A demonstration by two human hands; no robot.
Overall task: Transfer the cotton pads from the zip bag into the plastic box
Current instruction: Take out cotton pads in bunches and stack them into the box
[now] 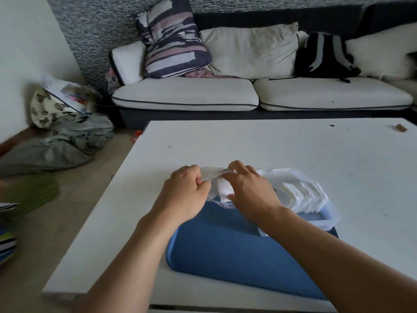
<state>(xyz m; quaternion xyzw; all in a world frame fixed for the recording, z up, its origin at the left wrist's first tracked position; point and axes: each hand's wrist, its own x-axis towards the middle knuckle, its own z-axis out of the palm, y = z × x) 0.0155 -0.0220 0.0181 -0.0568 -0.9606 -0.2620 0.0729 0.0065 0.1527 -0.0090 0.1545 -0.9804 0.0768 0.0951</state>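
A clear zip bag [217,177] is held between both hands above the far edge of a blue tray [225,245]. My left hand [185,195] grips the bag's left side with curled fingers. My right hand [250,188] pinches the bag's right side, thumb and fingers around a white cotton pad [223,190] that shows through the plastic. To the right sits a clear plastic box [331,215] on the tray, with a row of white cotton pads [302,196] standing in it. How much is left inside the bag is hidden by my hands.
The tray lies on a white table [270,145]. A small brown object [400,128] lies at the table's far right corner. Behind the table stands a sofa [185,93] with cushions and a dark backpack [325,55]. Clothes and bags lie on the floor at left.
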